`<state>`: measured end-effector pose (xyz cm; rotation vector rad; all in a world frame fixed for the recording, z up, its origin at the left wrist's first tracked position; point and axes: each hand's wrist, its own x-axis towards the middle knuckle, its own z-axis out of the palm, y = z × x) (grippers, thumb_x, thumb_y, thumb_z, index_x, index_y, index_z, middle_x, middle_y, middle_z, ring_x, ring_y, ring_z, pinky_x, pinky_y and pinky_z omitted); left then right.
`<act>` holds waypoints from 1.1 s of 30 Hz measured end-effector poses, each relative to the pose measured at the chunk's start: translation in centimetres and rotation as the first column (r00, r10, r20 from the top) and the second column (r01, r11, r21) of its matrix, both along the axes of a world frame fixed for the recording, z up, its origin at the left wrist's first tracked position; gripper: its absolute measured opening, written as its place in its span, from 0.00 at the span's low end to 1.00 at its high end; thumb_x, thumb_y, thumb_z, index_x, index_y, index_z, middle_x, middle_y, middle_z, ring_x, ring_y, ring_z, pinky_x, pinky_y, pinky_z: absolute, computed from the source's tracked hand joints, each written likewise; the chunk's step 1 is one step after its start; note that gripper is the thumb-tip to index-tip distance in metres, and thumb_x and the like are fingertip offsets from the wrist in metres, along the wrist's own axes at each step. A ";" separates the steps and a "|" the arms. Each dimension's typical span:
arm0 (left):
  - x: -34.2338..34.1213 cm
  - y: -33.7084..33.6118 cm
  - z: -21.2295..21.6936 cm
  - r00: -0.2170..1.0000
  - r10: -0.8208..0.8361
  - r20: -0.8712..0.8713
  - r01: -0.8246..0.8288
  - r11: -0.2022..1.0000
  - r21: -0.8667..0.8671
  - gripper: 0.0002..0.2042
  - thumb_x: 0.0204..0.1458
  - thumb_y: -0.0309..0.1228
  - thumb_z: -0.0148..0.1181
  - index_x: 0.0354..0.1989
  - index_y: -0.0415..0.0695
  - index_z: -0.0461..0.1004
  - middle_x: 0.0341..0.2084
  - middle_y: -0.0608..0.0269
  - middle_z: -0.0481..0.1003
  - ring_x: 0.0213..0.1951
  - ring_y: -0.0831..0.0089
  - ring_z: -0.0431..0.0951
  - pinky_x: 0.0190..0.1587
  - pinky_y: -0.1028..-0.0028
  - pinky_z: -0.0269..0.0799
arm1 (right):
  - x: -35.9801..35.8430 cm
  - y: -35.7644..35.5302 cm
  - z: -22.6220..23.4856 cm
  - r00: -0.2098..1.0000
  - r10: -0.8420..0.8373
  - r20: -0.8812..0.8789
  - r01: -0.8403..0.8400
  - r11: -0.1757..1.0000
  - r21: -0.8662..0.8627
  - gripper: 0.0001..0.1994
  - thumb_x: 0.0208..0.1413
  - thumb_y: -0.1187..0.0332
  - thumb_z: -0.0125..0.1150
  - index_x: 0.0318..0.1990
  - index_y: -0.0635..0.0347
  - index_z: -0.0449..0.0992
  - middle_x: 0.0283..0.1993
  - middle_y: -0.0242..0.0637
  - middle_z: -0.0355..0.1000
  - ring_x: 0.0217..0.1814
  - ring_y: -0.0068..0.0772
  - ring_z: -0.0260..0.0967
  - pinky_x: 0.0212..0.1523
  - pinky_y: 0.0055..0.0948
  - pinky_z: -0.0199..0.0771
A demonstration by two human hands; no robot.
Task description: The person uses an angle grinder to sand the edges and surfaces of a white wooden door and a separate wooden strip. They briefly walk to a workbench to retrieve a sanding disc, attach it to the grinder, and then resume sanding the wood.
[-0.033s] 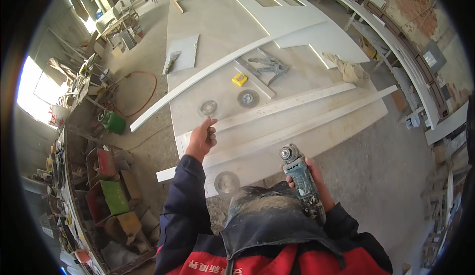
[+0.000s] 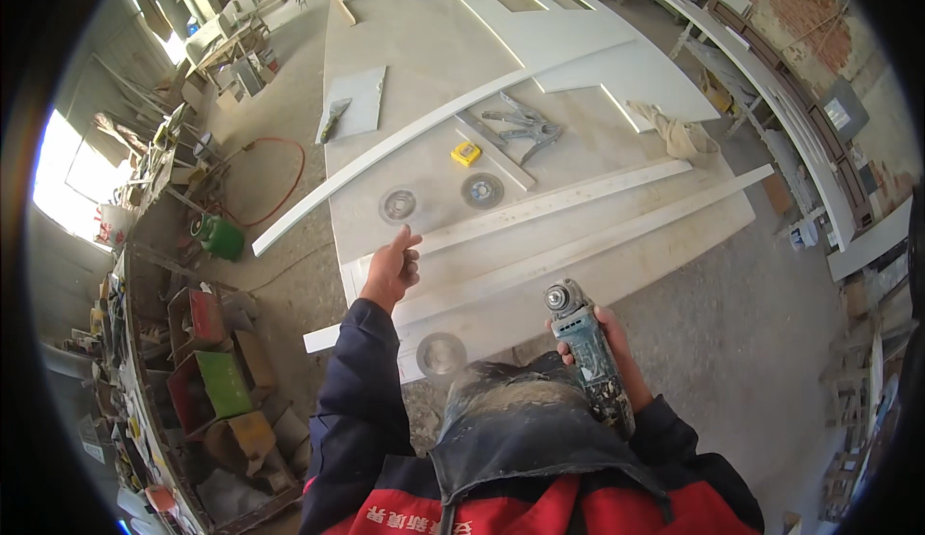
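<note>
At the near edge of the bench (image 2: 578,289): both hands of the person at work, reaching up from the lower edge of the view.
Left hand (image 2: 390,270): stretched over the near left corner of the bench, forefinger pointing out, other fingers curled in; grip loose and holding nothing; tip aimed toward a round grey disc (image 2: 398,205), just short of it.
Right hand (image 2: 609,335): grip wrapped tight round the body of a blue-grey angle grinder (image 2: 588,352), spindle head up and toward the bench, tail toward the chest.
Angle grinder: held just off the near edge of the bench, close above a dusty dark apron (image 2: 525,429).
Second disc (image 2: 482,189): flat on the bench, just right of the first.
Third disc (image 2: 441,354): flat at the near edge, between the two forearms.
White strips (image 2: 578,236): two long ones, lying side by side along the near half of the bench.
Curved white moulding (image 2: 385,150): slanted across the bench, its left end past the left edge.
Yellow tape measure (image 2: 466,153): mid-bench, beyond the discs.
Metal clamps (image 2: 525,126): just right of the tape measure, farther in.
Green canister (image 2: 220,237): on the floor, left of the bench, near a red hose (image 2: 289,183).
</note>
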<state>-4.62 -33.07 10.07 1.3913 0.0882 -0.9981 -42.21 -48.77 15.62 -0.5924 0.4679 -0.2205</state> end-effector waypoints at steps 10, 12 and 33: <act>-17.7 10.9 -0.3 0.013 -0.823 0.568 0.087 0.567 0.819 0.29 0.49 0.44 0.75 0.59 0.46 0.77 0.41 0.54 0.75 0.46 0.53 0.77 0.49 0.56 0.75 | -1.6 -1.1 -2.9 1.000 -0.008 -0.028 0.011 0.996 0.088 0.37 0.72 0.41 0.45 0.69 0.70 0.64 0.59 0.58 0.74 0.37 0.36 0.80 0.31 0.31 0.86; -18.9 12.4 -2.1 -0.014 -0.810 0.587 0.002 0.587 0.810 0.27 0.50 0.41 0.74 0.58 0.47 0.77 0.38 0.57 0.74 0.44 0.54 0.77 0.47 0.56 0.75 | -0.9 -1.5 -3.1 0.998 0.045 0.033 -0.048 0.992 0.120 0.34 0.73 0.43 0.45 0.67 0.70 0.66 0.57 0.55 0.76 0.38 0.36 0.81 0.33 0.31 0.87; -18.6 4.5 4.2 -0.351 -0.090 0.932 0.136 0.980 0.145 0.26 0.42 0.20 0.72 0.55 0.49 0.83 0.29 0.66 0.77 0.23 0.68 0.73 0.25 0.67 0.68 | 3.4 0.2 -4.8 0.937 0.347 -0.046 -0.325 0.910 0.256 0.35 0.70 0.38 0.45 0.56 0.68 0.76 0.37 0.51 0.80 0.33 0.45 0.81 0.29 0.39 0.85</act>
